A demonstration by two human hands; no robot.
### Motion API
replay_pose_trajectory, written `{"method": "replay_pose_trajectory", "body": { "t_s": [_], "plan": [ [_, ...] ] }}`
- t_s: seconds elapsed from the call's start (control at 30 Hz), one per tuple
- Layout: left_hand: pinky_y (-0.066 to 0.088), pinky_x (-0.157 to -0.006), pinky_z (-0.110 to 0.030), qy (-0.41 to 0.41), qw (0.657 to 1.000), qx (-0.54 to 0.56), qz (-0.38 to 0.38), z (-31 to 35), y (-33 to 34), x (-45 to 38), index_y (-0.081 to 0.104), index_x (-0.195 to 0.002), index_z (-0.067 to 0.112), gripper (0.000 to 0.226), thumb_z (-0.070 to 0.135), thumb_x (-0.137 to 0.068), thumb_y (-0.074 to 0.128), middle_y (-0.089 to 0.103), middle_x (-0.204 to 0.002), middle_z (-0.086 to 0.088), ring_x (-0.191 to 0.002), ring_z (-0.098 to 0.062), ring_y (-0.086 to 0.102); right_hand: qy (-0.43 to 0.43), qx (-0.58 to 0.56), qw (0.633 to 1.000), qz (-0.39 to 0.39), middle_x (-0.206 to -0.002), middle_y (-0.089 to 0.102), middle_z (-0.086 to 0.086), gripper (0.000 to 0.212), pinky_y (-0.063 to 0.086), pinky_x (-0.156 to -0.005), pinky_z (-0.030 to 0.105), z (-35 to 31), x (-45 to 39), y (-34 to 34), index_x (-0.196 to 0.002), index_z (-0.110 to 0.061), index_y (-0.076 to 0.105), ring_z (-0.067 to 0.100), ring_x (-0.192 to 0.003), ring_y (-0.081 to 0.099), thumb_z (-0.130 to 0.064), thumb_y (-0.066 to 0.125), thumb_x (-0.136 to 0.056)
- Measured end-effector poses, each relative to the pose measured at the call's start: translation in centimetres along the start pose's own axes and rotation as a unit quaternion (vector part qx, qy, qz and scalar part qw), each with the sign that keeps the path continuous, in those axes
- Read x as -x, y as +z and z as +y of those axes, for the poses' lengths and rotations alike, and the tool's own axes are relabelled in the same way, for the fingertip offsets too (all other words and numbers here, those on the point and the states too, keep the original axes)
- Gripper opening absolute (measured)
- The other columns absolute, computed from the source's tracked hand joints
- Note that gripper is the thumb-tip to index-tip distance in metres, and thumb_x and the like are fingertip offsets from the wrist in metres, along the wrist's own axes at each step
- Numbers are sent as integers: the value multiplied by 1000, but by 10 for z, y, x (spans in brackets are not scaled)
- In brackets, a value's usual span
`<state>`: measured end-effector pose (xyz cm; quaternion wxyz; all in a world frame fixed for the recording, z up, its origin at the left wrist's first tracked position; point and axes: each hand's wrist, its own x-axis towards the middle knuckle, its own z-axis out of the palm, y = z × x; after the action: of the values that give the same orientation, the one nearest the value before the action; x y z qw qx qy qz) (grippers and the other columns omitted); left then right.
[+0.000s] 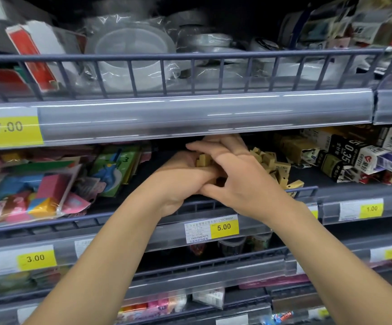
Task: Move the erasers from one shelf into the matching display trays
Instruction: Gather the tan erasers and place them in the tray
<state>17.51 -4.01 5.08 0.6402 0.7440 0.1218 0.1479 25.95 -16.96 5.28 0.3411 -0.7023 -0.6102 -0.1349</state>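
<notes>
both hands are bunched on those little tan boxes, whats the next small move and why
Probably draw both hands back over the wire rail, kept cupped together. The left hand holds a clump of small tan eraser boxes and the right hand covers them from above, so parting the hands may spill some. More tan boxes lie loose on the shelf to the right for a later grab.

Tan erasers (270,161), yellow price tags (224,227)
</notes>
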Motion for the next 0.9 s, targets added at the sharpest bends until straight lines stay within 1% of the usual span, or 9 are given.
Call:
{"method": "replay_pose_trajectory", "body": {
  "t_s": [0.07,0.13,0.23,0.27,0.33,0.5,0.67,0.77,0.9],
  "plan": [
    [64,-79,-39,-3,1000,-19,18,1,-2,0,77,-90,16,14,20,-78,71,80,-87,-6,-87,-25,79,-3,12,1000,-6,-134,49,-8,71,29,-107,12,3,4,-8,-144,-32,48,9,-128,41,-37,78,-80],
    [62,-61,-32,-9,999,-9,39,3,-4,1,75,-93,13,7,15,-91,69,79,-81,-2,-73,-24,77,38,20,999,-4,-131,55,-14,64,29,-103,7,12,7,-22,-140,-39,49,3,-125,43,-46,75,-81],
    [51,-46,-22,-10,997,0,70,5,-7,2,73,-83,15,12,7,-92,70,74,-75,-2,-64,-16,73,157,51,986,-7,-107,58,-30,45,34,-77,-2,35,13,-47,-128,-47,56,-8,-89,51,-48,70,-85],
    [50,-46,-21,-10,997,3,72,4,-8,2,73,-83,16,11,8,-91,72,73,-75,-2,-64,-14,72,191,77,978,-15,-100,57,-29,41,34,-66,1,43,15,-54,-125,-46,58,-9,-74,48,-46,69,-86],
    [49,-48,-20,-11,997,17,68,3,-8,2,71,-86,16,9,14,-91,79,71,-71,1,-66,-13,70,239,121,963,-40,-96,58,-17,35,32,-55,8,54,19,-66,-122,-44,60,-9,-67,45,-45,68,-88],
    [51,-55,-19,-31,997,36,54,0,-7,-2,68,-79,18,18,20,-87,84,68,-65,4,-70,-13,67,313,136,928,-147,-104,59,-15,36,43,-68,23,52,16,-67,-122,-42,61,10,-86,58,-52,66,-87],
    [49,-53,-20,-47,996,55,61,-1,-6,-4,69,-80,17,16,18,-90,81,68,-70,-2,-73,-19,61,348,182,904,-170,-126,63,-3,42,49,-83,27,51,-1,-55,-126,-32,61,22,-104,61,-51,65,-89],
    [52,-56,-20,-52,995,69,56,2,-6,-3,72,-93,12,4,10,-93,76,75,-88,-9,-72,-14,70,363,181,897,-176,-124,65,0,32,52,-82,28,56,-6,-49,-123,-27,63,24,-103,63,-33,66,-92],
    [61,-66,-26,-53,993,94,39,2,-7,0,71,-106,7,15,0,-93,72,80,-99,-12,-86,-20,79,343,151,917,-135,-110,69,-1,25,48,-68,20,62,-5,-47,-115,-24,67,18,-88,63,-14,63,-92]
  ]
}}
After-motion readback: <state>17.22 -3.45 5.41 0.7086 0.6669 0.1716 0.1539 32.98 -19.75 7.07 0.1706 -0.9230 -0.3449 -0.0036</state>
